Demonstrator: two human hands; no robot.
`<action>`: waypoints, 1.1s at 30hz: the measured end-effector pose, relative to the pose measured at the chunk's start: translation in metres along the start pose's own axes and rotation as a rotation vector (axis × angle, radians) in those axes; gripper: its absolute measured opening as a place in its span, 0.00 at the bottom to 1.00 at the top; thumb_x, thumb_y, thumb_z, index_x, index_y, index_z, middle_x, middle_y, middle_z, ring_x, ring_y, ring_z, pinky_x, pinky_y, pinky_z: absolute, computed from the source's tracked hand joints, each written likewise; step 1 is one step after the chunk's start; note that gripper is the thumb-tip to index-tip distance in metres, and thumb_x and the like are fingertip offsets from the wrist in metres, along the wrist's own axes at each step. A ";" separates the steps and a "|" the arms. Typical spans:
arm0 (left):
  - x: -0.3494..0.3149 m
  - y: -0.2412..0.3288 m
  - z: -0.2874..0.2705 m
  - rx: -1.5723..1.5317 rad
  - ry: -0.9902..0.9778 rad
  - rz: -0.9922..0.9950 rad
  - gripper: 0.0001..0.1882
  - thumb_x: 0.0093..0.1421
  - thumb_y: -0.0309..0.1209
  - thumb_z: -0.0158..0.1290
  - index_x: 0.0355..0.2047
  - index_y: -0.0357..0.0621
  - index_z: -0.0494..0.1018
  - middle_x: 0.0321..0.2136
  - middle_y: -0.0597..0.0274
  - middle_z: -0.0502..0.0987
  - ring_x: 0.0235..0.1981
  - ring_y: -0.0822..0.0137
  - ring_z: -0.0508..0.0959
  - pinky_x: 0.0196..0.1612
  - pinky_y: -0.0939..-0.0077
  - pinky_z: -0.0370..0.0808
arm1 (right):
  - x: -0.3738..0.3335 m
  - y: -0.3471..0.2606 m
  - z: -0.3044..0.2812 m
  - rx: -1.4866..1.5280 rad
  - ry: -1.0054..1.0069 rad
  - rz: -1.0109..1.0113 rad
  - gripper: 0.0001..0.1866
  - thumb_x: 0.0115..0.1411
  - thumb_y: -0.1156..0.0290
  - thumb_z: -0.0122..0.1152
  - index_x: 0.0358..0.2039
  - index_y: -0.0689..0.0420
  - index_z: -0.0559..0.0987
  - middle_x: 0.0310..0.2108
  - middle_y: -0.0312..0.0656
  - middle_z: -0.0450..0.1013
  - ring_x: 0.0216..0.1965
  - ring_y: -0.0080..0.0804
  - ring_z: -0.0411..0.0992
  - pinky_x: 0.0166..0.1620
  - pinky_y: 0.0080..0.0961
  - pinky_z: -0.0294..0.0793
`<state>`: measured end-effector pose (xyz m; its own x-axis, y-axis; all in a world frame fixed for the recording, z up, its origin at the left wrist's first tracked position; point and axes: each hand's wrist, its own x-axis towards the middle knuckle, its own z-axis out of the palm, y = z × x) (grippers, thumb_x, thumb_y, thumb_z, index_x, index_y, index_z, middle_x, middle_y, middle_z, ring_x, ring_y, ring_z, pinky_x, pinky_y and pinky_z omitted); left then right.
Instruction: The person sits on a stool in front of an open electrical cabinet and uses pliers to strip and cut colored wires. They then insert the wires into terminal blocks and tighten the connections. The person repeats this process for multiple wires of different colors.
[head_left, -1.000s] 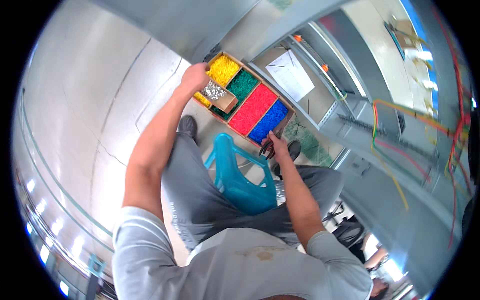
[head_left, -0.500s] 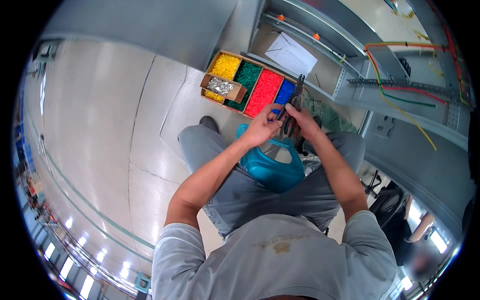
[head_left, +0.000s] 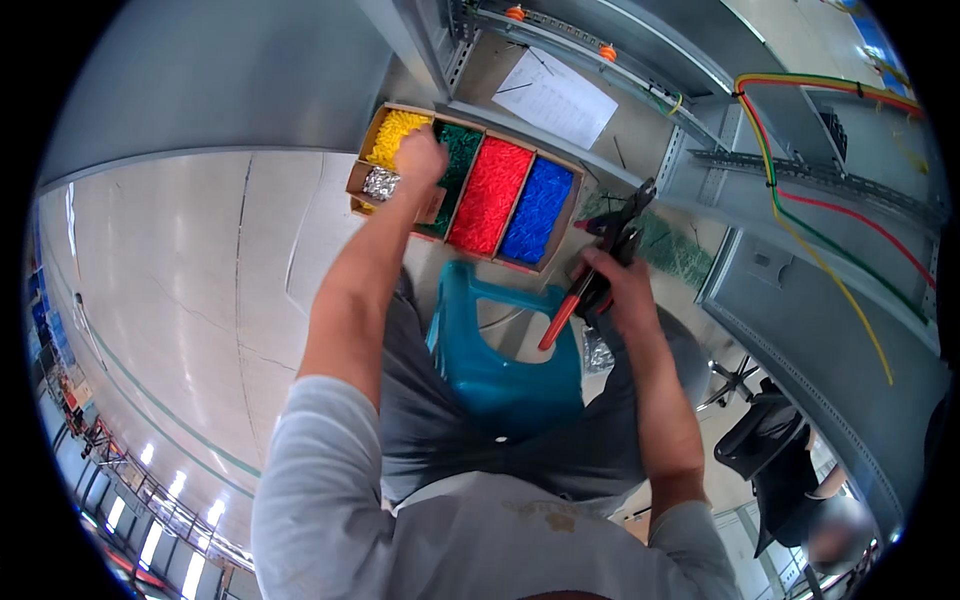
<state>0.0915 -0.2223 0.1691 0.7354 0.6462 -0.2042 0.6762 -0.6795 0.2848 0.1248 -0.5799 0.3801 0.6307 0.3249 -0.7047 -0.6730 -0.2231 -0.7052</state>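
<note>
My left hand (head_left: 420, 158) reaches over the divided cardboard box (head_left: 448, 244), where the yellow pieces (head_left: 395, 135) meet the green pieces (head_left: 462, 142). Its fingers are curled downward, and whatever they pinch is hidden. A small carton of silvery metal pieces (head_left: 380, 183) lies on the box beside my left wrist. Red pieces (head_left: 490, 195) and blue pieces (head_left: 541, 210) fill the other compartments. My right hand (head_left: 622, 285) is closed around red-handled pliers (head_left: 566, 318), whose dark jaws point away from me. Dark tool parts overlap there, and I cannot tell how many tools it holds.
A teal plastic stool (head_left: 510, 395) stands between my legs. Beyond the box is a grey metal cabinet frame (head_left: 600, 160) with a white paper sheet (head_left: 555, 95) inside. Colored wires (head_left: 770, 170) hang at the right. A person in black (head_left: 775, 480) is at the lower right.
My hands were together on the dark tool; now they are apart. My left hand has moved forward and left to the box, while my right keeps the pliers. The view has shifted slightly.
</note>
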 end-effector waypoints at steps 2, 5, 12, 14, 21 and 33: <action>0.031 -0.027 0.018 0.132 -0.160 -0.061 0.23 0.59 0.47 0.61 0.45 0.41 0.77 0.42 0.44 0.83 0.46 0.44 0.83 0.48 0.50 0.80 | -0.002 0.002 -0.006 -0.037 0.005 0.058 0.12 0.63 0.67 0.66 0.39 0.64 0.80 0.30 0.45 0.80 0.31 0.33 0.80 0.37 0.30 0.80; 0.055 -0.045 0.048 0.101 -0.319 -0.119 0.24 0.60 0.48 0.61 0.47 0.42 0.79 0.45 0.45 0.83 0.48 0.46 0.83 0.50 0.52 0.80 | -0.009 -0.002 -0.008 -0.077 0.035 0.100 0.13 0.63 0.67 0.66 0.40 0.64 0.80 0.30 0.45 0.80 0.31 0.32 0.80 0.38 0.29 0.80; 0.057 -0.080 0.096 0.137 -0.353 0.013 0.16 0.59 0.38 0.56 0.36 0.37 0.84 0.38 0.38 0.84 0.42 0.41 0.84 0.47 0.51 0.81 | -0.018 -0.006 0.002 -0.172 0.022 0.094 0.16 0.60 0.59 0.69 0.42 0.57 0.82 0.26 0.37 0.81 0.23 0.20 0.76 0.18 0.18 0.65; 0.053 -0.082 0.090 0.114 -0.361 0.038 0.16 0.57 0.36 0.55 0.36 0.36 0.83 0.38 0.38 0.83 0.42 0.41 0.84 0.47 0.51 0.81 | -0.015 -0.011 0.012 -0.162 0.033 0.079 0.14 0.61 0.61 0.69 0.40 0.58 0.82 0.26 0.37 0.81 0.23 0.20 0.76 0.20 0.18 0.67; -0.019 -0.158 0.062 -0.011 -0.469 -0.132 0.17 0.53 0.35 0.55 0.37 0.34 0.83 0.38 0.34 0.83 0.44 0.39 0.83 0.50 0.50 0.80 | -0.013 -0.017 0.030 -0.132 -0.045 0.046 0.12 0.62 0.65 0.69 0.38 0.61 0.83 0.29 0.39 0.80 0.28 0.23 0.76 0.29 0.22 0.73; -0.117 -0.266 0.041 -0.159 -0.469 -0.513 0.14 0.55 0.32 0.53 0.28 0.34 0.82 0.21 0.45 0.83 0.26 0.49 0.86 0.37 0.61 0.83 | 0.002 0.000 0.057 -0.081 -0.059 -0.045 0.11 0.63 0.68 0.69 0.36 0.63 0.82 0.26 0.38 0.79 0.27 0.23 0.77 0.31 0.22 0.74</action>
<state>-0.1730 -0.1316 0.0787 0.2922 0.6288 -0.7206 0.9537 -0.2479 0.1704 0.1035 -0.5266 0.3829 0.6341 0.3890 -0.6683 -0.6097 -0.2800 -0.7415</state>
